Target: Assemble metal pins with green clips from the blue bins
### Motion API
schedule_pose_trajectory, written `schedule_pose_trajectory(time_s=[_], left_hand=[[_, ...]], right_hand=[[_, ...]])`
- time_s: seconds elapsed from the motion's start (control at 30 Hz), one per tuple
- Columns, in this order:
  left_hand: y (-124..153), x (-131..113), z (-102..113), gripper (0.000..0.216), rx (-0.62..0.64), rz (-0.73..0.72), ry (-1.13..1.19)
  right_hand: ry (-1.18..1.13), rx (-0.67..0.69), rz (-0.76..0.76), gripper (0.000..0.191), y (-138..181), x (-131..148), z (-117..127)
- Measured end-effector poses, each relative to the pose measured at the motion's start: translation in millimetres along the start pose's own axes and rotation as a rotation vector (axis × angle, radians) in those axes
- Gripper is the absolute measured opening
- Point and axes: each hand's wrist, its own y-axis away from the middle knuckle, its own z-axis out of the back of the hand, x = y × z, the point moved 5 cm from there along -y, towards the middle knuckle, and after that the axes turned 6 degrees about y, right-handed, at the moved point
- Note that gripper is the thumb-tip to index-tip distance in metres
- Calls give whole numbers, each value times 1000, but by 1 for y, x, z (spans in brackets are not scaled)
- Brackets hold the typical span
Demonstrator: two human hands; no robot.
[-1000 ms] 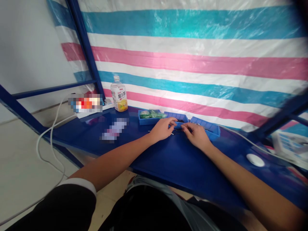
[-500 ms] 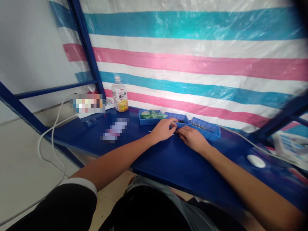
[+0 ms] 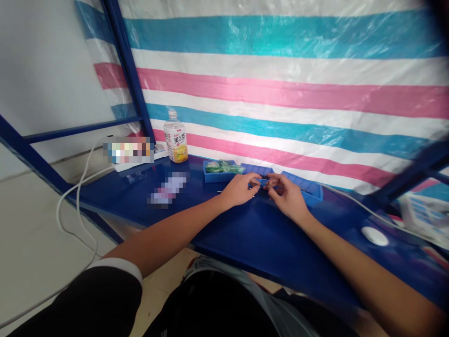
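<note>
My left hand (image 3: pixel 241 189) is closed in a pinch at the front of the middle blue bin (image 3: pixel 253 169). Whatever sits between its fingertips is too small to name. My right hand (image 3: pixel 286 195) faces it a short gap away, thumb and fingers pinched together, with perhaps a tiny dark piece at their tips. The middle bin holds small dark parts, partly hidden by the fingers. Left of it, a blue bin (image 3: pixel 217 178) contains green packets (image 3: pixel 224 166). My right hand partly covers the right-hand blue bin (image 3: pixel 314 193). A thin pale rod (image 3: pixel 220 191) lies beneath my left hand.
On the blue table (image 3: pixel 245 238) stands a drink bottle (image 3: pixel 177 140), with a blurred-out flat object (image 3: pixel 169 188) before it. A white power strip (image 3: pixel 135 164) with cables lies at left. A white oval object (image 3: pixel 375 236) rests at right. Striped sheeting (image 3: pixel 280 98) hangs behind.
My right hand has lifted slightly and turned, its fingers now raised in front of the bins instead of low at the table. My left hand has hardly moved.
</note>
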Motion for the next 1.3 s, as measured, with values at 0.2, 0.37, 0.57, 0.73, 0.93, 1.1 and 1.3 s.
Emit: schedule_pose_trajectory(time_s=[0.2,0.37,0.57,0.73,0.93,1.1,1.3], left_hand=[[1,-1,-5,38,56,98,172],[-1,-2,-3,20,40,87,198],[-3,-4,1,20,23,62,169],[-2,-5,6,18,-22,69,146],[-2,-8,7,17,-50,37,139],[-2,-8,2,17,-7,59,180],[-2,-5,1,43,-19,75,334]], right_hand=[[-125,0,-104,27,3,-1,-1],[-217,14,-201,38,3,-2,-1],[-299,45,-195,37,4,1,-4],[-337,77,-219,37,6,1,-8],[-201,63,-201,33,6,-1,-5],[-216,67,-156,27,5,-6,-7],[-125,31,-50,24,5,5,-4]])
